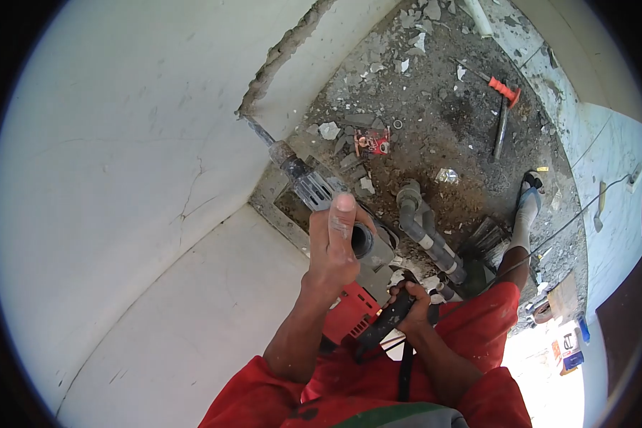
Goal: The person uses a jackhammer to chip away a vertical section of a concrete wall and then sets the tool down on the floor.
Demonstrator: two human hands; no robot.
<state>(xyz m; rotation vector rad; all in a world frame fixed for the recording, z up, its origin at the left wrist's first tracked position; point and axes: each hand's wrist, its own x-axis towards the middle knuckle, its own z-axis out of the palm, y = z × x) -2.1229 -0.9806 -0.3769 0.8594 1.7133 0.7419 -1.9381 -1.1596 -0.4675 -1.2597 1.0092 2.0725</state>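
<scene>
A red and grey demolition hammer (355,310) slants up and to the left in front of me. Its chisel bit (257,130) meets the white wall at the lower end of a rough chased groove (282,53). My left hand (337,239) is closed on the front part of the hammer, its dusty thumb pointing up; the other fingers are partly hidden. Around the black rear handle (392,317) my right hand (417,310) is wrapped, and I cannot make out the trigger under it.
Grey pipes with an elbow (410,203) stand at the floor near my leg. Rubble, a red packet (372,141), an orange-gripped chisel (505,91) and a metal bar (501,128) lie on the dirt. A cable (571,221) crosses at right. White walls close in at left.
</scene>
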